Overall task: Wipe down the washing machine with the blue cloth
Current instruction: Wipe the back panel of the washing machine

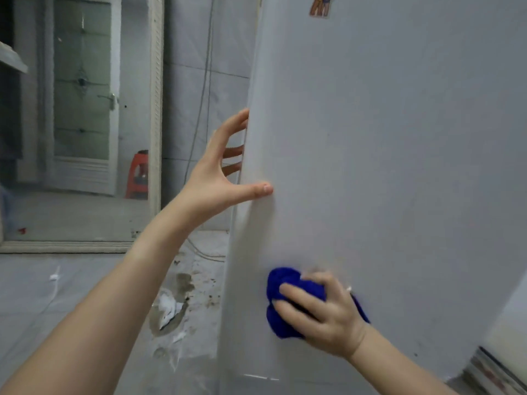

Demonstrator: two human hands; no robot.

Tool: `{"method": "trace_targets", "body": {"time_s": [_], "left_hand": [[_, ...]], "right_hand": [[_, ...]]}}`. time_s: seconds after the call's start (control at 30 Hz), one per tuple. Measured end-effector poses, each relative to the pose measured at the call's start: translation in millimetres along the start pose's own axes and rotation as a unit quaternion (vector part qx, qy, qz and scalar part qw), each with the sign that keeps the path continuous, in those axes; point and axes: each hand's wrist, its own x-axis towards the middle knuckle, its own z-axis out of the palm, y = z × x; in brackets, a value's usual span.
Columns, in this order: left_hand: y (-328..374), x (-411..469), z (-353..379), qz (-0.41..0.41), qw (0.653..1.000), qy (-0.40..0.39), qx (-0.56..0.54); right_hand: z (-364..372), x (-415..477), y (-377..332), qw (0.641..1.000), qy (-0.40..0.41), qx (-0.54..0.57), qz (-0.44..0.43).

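The washing machine [399, 166] fills the right of the view as a tall white side panel with a small sticker near its top. My right hand [322, 312] presses a bunched blue cloth [281, 283] flat against the lower part of that panel. My left hand [216, 172] grips the machine's left edge higher up, thumb on the front face and fingers wrapped around behind the corner.
A white door with frosted glass [82, 95] stands at the left behind a raised threshold [65, 246]. A red plastic stool [138, 175] sits beyond it. A cable [204, 81] hangs down the tiled wall. The floor [171, 312] beside the machine is stained and chipped.
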Motion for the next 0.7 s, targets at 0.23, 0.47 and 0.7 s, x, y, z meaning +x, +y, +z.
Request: {"method": "trace_targets", "body": {"time_s": [0.23, 0.47, 0.7], "left_hand": [[15.7, 4.1, 7.5, 0.083, 0.980, 0.065, 0.166], [22.4, 7.0, 22.3, 0.240, 0.898, 0.074, 0.360], [24.2, 3.6, 35.9, 0.270, 0.865, 0.105, 0.409]], "right_hand": [[-43.1, 46.2, 54.8, 0.999, 0.023, -0.020, 0.008], [-75.4, 113.8, 138.7, 0.927, 0.222, -0.052, 0.298], [-30.8, -44.1, 18.3, 0.995, -0.060, 0.024, -0.078]]}}
